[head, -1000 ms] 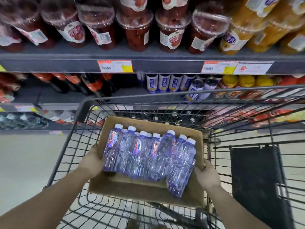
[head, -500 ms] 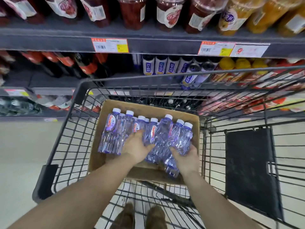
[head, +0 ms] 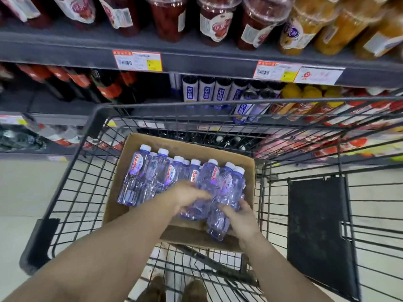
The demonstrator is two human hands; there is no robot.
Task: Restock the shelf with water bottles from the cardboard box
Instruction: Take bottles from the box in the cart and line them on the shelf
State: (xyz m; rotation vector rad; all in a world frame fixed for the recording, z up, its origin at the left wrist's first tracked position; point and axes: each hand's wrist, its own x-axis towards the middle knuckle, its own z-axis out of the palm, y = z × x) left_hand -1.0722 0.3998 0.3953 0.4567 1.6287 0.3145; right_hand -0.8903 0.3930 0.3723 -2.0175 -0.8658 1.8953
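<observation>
Even, diffuse indoor light is filling the scene, bright on the pale floor [head: 26, 192] and dimmer inside the grey metal shelf bays [head: 196, 64]. Soft glare is showing on the clear purple-tinted plastic water bottles [head: 139, 179] and on the red jars' clear lids [head: 218, 3]. Wide-angle distortion is bending the black wire shopping cart [head: 218, 103] and shelf edges. Motion blur is softening labels, price tags and both hands.

Clear water bottles [head: 152, 177], lying in cardboard box [head: 218, 152]

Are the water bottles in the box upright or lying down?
Lying down: the water bottles lean flat in the cardboard box, white caps pointing toward the shelf.
</observation>
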